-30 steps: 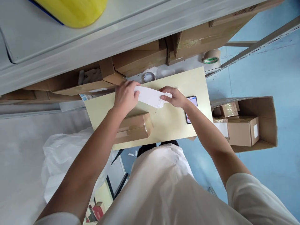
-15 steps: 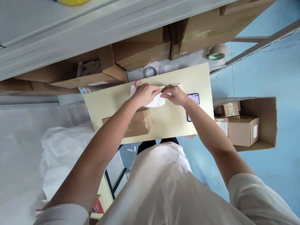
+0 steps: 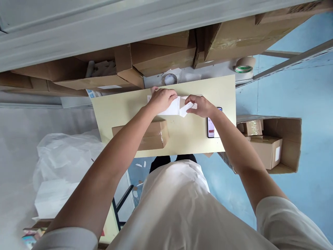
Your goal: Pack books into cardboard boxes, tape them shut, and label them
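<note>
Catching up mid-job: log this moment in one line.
left hand: on white paper; right hand: pinching white piece; brown box, phone: on table

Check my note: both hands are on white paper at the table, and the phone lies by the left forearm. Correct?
Not quite: the head view shows the phone by the right forearm, partly hidden. The left hand and right hand are on white paper at the table.

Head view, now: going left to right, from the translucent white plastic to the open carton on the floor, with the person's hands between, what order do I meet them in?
Translucent white plastic → left hand → right hand → open carton.
</note>
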